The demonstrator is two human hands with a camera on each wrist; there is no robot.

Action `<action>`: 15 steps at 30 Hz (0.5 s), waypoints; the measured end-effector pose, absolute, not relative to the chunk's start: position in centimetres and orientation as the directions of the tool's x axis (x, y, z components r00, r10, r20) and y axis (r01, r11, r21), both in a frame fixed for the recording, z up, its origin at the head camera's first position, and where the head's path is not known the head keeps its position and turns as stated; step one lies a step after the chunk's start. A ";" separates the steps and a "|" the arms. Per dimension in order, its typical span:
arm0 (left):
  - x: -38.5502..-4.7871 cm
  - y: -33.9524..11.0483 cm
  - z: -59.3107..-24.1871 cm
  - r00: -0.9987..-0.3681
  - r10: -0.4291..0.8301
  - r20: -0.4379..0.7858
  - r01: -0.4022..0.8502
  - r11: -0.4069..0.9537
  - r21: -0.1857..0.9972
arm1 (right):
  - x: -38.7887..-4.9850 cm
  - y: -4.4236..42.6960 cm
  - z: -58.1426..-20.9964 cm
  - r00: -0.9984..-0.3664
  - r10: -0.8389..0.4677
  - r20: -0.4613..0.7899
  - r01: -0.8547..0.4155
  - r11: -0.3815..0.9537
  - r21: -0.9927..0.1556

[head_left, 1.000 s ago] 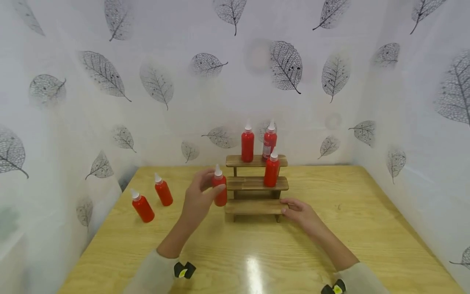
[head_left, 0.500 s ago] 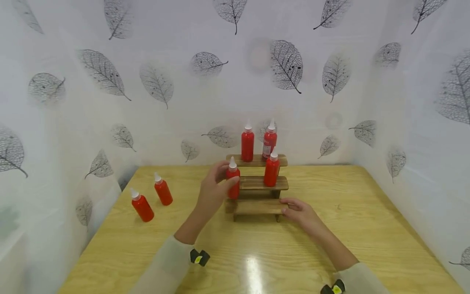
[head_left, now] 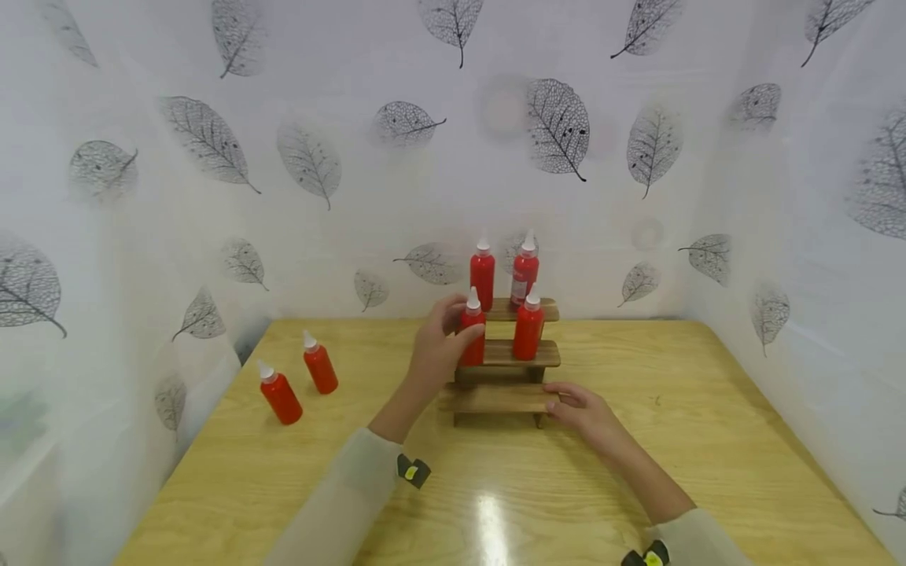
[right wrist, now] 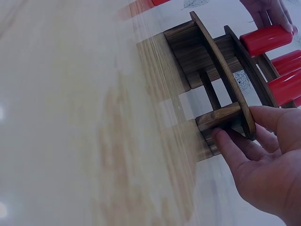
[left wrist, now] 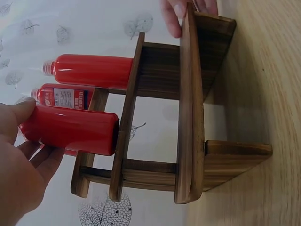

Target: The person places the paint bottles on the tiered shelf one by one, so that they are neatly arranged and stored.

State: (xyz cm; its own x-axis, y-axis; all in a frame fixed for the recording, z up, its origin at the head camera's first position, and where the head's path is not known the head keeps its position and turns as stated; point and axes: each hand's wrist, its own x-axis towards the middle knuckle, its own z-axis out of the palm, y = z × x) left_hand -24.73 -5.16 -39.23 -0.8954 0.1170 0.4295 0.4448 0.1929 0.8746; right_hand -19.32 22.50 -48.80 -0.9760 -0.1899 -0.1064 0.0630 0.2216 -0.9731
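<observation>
My left hand (head_left: 435, 351) grips a red bottle (head_left: 473, 338) with a white pointed cap, upright at the left part of the middle shelf. In the left wrist view the base of this bottle (left wrist: 75, 129) is at the middle shelf's edge; whether it touches the board I cannot tell. The three-step wooden stand (head_left: 495, 398) has another red bottle (head_left: 528, 330) at the right of its middle step and two on top. My right hand (right wrist: 268, 160) holds the right end of the bottom step (right wrist: 225, 70), fingers curled round the board.
Two red bottles, one nearer (head_left: 281, 399) and one farther (head_left: 322, 369), stand on the left part of the wooden table (head_left: 566, 487). A pale curtain (head_left: 439, 181) with leaf prints hangs behind and at both sides.
My left hand has carried its bottle rightwards and up, from beside the stand to the left part of the middle step. The right hand has kept its place on the bottom step.
</observation>
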 end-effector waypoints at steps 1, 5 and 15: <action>-24.9 -5.0 -39.2 -0.896 0.118 0.429 0.444 0.200 0.873 | -19.3 22.5 -48.8 -0.976 -0.192 -0.102 0.058 0.223 -0.973; -25.3 -4.4 -39.4 -0.895 0.130 0.427 0.446 0.214 0.869 | -19.3 22.5 -48.8 -0.976 -0.196 -0.097 0.053 0.215 -0.975; -25.8 -3.5 -39.5 -0.882 0.147 0.448 0.470 0.194 0.861 | -19.4 22.5 -48.9 -0.977 -0.191 -0.098 0.055 0.217 -0.975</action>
State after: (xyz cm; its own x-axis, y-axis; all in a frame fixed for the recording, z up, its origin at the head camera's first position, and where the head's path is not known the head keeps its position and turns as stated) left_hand -25.85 -3.53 -39.47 -0.8817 0.1472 0.4483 0.4702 0.1938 0.8610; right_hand -19.37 22.54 -48.94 -0.9767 -0.1909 -0.0981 0.0554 0.2173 -0.9745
